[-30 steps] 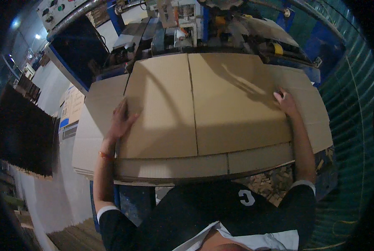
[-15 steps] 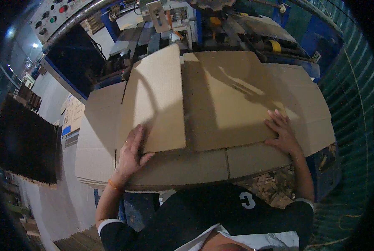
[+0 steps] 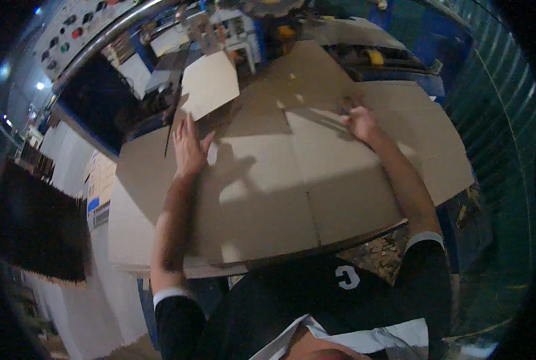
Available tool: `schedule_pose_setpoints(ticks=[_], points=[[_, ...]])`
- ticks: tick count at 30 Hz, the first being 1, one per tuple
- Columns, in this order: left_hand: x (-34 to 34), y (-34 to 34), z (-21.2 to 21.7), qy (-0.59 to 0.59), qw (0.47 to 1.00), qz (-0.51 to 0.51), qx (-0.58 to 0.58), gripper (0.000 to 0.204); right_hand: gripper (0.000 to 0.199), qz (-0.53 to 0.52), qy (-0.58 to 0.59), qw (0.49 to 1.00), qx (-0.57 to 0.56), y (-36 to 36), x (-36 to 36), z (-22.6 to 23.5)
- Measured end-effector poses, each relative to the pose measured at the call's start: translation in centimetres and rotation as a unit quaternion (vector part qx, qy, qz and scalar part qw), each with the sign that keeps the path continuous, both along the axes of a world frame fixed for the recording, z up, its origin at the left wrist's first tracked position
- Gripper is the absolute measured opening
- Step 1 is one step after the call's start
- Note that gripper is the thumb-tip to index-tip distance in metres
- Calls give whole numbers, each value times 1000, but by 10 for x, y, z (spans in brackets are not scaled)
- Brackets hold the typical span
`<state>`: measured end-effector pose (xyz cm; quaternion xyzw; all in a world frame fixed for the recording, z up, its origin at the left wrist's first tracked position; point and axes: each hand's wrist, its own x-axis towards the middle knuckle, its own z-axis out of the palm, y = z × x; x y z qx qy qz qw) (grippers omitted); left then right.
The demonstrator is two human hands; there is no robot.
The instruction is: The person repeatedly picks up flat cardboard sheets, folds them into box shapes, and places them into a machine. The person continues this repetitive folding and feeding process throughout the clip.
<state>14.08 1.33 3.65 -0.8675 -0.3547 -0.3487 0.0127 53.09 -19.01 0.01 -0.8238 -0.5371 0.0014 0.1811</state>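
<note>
A brown cardboard sheet with a raised left flap (image 3: 211,84) and a wider right panel (image 3: 304,72) reaches over the machine's near edge. It lies above a stack of flat cardboard sheets (image 3: 262,210). My left hand (image 3: 190,150) is open, fingers stretched forward, fingertips beside the near corner of the raised flap. Over at the panel's near right corner, my right hand (image 3: 362,125) is closed, its bent fingers at the cardboard; they are somewhat blurred. Both forearms extend across the stack.
Ahead stands a blue machine with belts and a yellow-banded roller (image 3: 373,57). A control panel with buttons (image 3: 70,36) and a metal bar (image 3: 109,39) are at upper left. Cardboard scraps (image 3: 376,255) lie below the stack. Green corrugated sheeting (image 3: 502,180) runs along the right.
Both hands have moved forward, away from me. The folded cardboard sheet has slid forward toward the machine, uncovering more of the stack. My right hand's fingers went from spread to bent.
</note>
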Motion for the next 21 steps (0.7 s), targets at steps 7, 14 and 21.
schedule_pose_setpoints(ticks=[7,14,21], points=[[-177,-67,-35,-142,967,211,-4,69,66,-167,-3,970,178,-179,0,25],[-311,-103,-106,-116,865,464,-149,78,66,-467,-38,877,106,-290,38,-58],[-283,-116,-79,-325,827,437,-141,59,46,-291,153,705,628,-251,67,-39]])
